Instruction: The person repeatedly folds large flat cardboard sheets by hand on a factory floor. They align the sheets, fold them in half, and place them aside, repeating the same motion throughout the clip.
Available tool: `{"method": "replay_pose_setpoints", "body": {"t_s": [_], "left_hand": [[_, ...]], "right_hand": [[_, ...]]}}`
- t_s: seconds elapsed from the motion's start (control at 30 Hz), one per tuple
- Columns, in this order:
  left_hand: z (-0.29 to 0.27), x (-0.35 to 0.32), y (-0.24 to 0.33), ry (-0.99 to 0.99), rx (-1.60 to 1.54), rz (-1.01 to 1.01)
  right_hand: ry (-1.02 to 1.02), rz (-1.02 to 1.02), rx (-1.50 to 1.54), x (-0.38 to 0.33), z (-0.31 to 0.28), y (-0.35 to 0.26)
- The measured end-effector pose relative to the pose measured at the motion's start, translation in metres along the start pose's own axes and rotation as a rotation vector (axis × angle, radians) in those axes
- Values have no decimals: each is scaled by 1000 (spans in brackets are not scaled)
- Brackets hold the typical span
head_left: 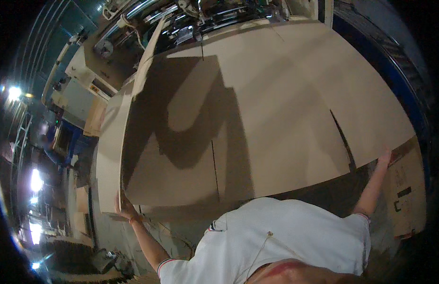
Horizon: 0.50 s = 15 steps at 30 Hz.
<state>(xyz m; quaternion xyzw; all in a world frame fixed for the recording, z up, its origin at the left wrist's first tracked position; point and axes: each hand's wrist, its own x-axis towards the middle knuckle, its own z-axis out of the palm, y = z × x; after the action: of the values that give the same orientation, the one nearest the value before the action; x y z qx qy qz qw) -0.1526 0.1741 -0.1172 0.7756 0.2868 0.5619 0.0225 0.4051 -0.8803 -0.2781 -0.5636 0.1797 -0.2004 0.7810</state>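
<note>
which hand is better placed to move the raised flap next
Probably the left: the left hand is right at the near end of the flap, while the right hand is at the opposite side of the cardboard, well away from it.

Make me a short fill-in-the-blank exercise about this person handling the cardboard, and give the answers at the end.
1. At the near end of the raised brown cardboard panel is the person's ____ hand.
2. The other hand is at the edge of the large flat brown cardboard sheet.  Across this sheet's surface falls a broad, dark ____.
3. The person's short-sleeved shirt is mainly ____.

Missing words: left; shadow; white.
</note>
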Motion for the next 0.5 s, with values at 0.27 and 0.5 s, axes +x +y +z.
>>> {"method": "replay_pose_setpoints", "body": {"t_s": [0.27, 0.5], "left_hand": [[-51, 63, 117, 56, -142, 82], [-26, 85, 74, 349, 83, 74]], "right_hand": [[-141, -33, 321, -130, 29, -73], [203, -527, -624, -240, 64, -68]]}}
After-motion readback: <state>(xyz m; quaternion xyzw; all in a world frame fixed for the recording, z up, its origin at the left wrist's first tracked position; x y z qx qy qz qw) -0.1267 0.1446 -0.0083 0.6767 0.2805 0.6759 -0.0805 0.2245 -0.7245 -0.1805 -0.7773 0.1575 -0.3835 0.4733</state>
